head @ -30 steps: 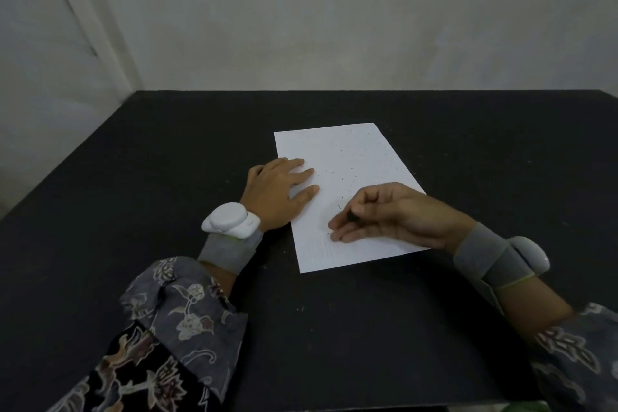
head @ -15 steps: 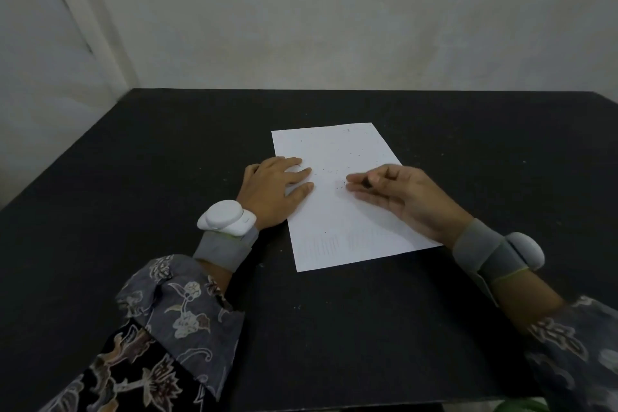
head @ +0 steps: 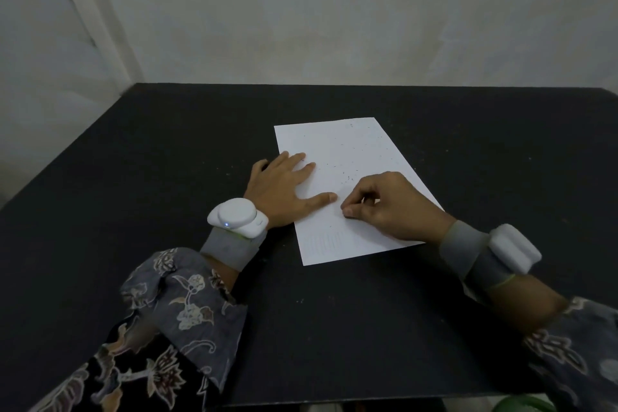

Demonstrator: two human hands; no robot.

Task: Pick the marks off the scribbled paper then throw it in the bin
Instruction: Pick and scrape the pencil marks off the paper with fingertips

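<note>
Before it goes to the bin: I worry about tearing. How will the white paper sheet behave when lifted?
The white paper sheet lies flat on the black table, so it is probably thin, floppy and light. The left hand presses it flat, suggesting it slides easily when rubbed.

place: plain indoor room, type unclear | evidence: black table [head: 167, 177], bare whitish wall [head: 334, 10]

left hand [head: 280, 192] flat on the paper [head: 347, 157], fingers spread, right hand [head: 384, 206] curled with fingertips [head: 347, 211] pressing the sheet just beside the left thumb, black table [head: 167, 150] underneath
</note>
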